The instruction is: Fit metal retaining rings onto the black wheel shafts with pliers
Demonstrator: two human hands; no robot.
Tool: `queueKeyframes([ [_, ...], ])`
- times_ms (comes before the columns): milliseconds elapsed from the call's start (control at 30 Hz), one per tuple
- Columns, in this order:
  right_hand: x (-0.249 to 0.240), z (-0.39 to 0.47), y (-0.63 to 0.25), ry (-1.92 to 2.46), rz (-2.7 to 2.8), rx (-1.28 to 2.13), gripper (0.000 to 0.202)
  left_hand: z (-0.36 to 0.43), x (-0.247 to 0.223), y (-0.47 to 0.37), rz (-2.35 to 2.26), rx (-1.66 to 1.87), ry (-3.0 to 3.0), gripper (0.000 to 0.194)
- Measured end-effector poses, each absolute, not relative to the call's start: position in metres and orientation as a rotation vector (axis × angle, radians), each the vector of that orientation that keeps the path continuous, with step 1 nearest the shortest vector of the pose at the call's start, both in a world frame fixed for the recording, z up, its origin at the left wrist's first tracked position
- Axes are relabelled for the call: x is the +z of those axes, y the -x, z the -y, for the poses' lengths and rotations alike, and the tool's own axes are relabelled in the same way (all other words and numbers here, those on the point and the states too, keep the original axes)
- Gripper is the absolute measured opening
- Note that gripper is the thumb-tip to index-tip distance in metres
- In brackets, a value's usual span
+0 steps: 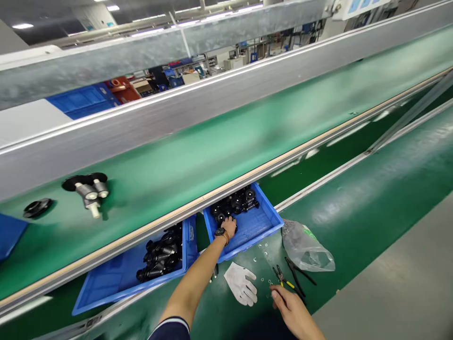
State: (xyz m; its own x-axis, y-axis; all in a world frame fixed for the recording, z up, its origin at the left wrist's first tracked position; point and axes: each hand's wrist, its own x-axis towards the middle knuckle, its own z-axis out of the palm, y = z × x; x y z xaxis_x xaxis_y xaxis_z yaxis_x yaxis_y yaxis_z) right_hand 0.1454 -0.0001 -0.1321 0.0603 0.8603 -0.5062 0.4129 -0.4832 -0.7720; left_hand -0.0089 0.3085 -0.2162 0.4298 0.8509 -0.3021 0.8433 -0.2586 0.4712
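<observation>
My left hand (pixel 229 226), wearing a wristwatch, reaches into a blue bin (pixel 260 231). Its fingers curl down over one of the black round parts (pixel 236 203) heaped there. Low on the right, my right hand (pixel 292 309) is over the green bench with thumb and forefinger together, and what they pinch is not clear. Small pale rings (pixel 262 279) lie scattered close to its fingertips. Beside them are pliers with yellow-and-black handles (pixel 283 277) and another black-handled pair (pixel 297 276). A white glove (pixel 241 284) rests between my two hands.
A second blue bin (pixel 120 295) at left holds more black parts (pixel 161 255). The bins sit partly beneath the edge of a green conveyor belt (pixel 212 151). On the belt stand black-and-white parts (pixel 88 189) and a black disc (pixel 37 208). A clear plastic bag (pixel 307 248) lies right.
</observation>
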Motion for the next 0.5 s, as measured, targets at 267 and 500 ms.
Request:
queueKeyframes([
  [267,-0.131,-0.002,-0.153,1.941,1.185,1.417,0.064,-0.289,-0.238,0.009,-1.181,-0.206,-2.165,0.029],
  [500,-0.118,-0.008,-0.152,1.943,1.215,1.418,0.064,-0.286,-0.225,0.014,-1.163,0.160,-1.836,0.023],
])
